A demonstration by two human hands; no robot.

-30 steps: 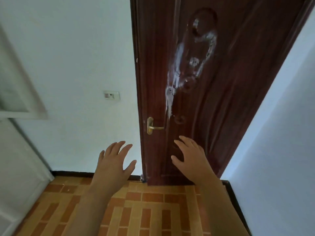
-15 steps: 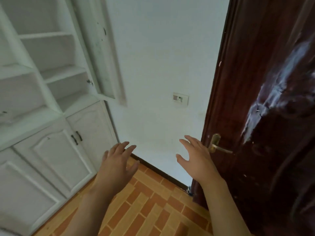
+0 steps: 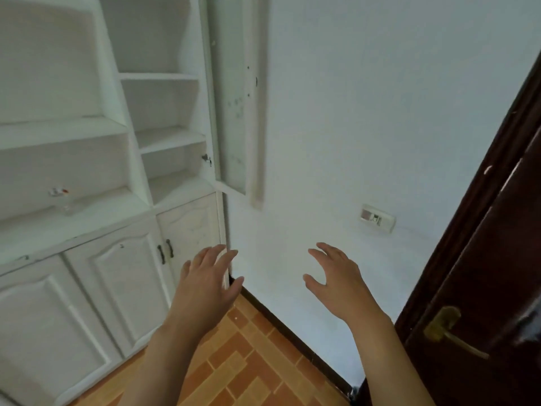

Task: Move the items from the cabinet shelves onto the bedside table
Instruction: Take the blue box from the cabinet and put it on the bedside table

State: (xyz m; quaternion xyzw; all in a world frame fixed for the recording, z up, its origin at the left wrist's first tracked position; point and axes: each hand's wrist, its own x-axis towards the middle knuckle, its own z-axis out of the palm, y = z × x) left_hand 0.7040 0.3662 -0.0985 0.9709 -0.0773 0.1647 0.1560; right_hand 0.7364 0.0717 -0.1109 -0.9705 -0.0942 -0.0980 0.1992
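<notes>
A white cabinet with open shelves fills the left of the head view. A small clear glass item with a red and white mark stands on the lowest open shelf at the far left. The other visible shelves look bare. My left hand is raised in front of the lower cabinet doors, fingers spread, holding nothing. My right hand hovers before the white wall, fingers apart and empty. The bedside table is out of view.
An open glass cabinet door leans against the white wall. A wall socket sits low on the wall. A dark wooden door with a brass handle stands at the right. The floor is orange brick-pattern tile.
The view has swung left from the dark door to the white cabinet. Both hands stay raised, open and empty.
</notes>
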